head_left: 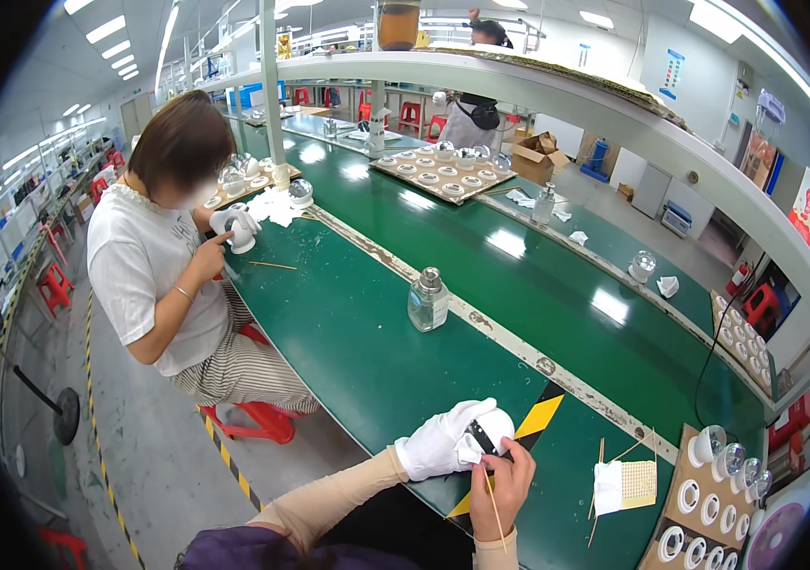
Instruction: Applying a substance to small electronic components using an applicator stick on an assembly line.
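Note:
My left hand [433, 443], in a white glove, is wrapped round a white rounded housing [494, 424] with a glossy black band across it, resembling a dome camera. With bare fingers, my right hand [509, 489] pinches a thin wooden stick [493, 505] below the housing. A small white cloth [469, 449] lies against the housing's near side, around the stick's upper end. The exact contact of the stick's tip is hidden by the cloth. Right of my hands, more wooden sticks [602, 454] lie by a folded white cloth [608, 486] and a yellow perforated pad [642, 482].
A cardboard tray [678, 513] of white rings and clear domes sits at the right. A clear pump bottle [429, 300] stands ahead. On the left, a seated co-worker [163, 256] handles a white housing [235, 228]. A raised rail [519, 353] runs along the green bench [357, 332].

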A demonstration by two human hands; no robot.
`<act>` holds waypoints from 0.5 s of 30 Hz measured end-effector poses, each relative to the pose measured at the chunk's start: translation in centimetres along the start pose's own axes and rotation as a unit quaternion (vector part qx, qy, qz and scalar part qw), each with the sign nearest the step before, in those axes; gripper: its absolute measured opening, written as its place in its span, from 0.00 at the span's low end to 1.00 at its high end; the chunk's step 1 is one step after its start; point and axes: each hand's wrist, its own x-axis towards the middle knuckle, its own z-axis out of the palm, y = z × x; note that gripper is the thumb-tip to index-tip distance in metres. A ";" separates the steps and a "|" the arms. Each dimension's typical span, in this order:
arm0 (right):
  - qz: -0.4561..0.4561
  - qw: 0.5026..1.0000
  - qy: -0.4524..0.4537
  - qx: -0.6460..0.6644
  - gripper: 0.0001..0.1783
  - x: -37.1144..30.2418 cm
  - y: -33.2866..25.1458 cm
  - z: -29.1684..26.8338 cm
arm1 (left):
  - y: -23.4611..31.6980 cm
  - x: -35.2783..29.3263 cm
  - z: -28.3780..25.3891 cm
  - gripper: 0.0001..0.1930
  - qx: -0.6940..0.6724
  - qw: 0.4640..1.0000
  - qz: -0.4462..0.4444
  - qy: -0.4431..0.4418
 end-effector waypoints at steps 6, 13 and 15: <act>0.001 1.000 -0.001 0.000 0.11 0.0 0.0 0.1 | -0.2 0.1 0.0 0.43 0.003 1.000 0.004 0.000; 0.000 1.000 0.000 0.002 0.11 -0.1 -0.1 -0.1 | 0.1 -0.1 0.0 0.43 -0.005 1.000 -0.007 -0.005; 0.000 1.000 -0.001 0.001 0.11 -0.1 -0.2 -0.2 | 0.0 -0.2 0.1 0.43 -0.004 1.000 -0.006 -0.003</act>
